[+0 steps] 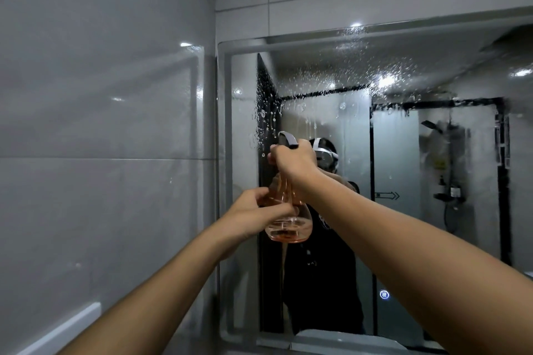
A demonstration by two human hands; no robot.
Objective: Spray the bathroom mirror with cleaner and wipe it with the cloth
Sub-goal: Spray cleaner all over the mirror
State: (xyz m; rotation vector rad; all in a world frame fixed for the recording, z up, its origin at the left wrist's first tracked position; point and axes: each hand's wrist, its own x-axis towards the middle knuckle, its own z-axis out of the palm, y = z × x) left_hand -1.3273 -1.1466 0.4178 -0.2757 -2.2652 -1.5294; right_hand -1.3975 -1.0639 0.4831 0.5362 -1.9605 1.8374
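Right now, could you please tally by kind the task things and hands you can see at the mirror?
Spray bottles: 1, the orange spray bottle
Mirrors: 1, the mirror, droplets on its upper part
Hands: 2, the left hand holds the bottle's body, the right hand grips its head
Cloths: 0 in view
Total: 4

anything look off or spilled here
Nothing looks wrong. The droplets and runs on the upper mirror are fresh spray. Both hands hold the spray bottle: right hand on top, left hand around its body.
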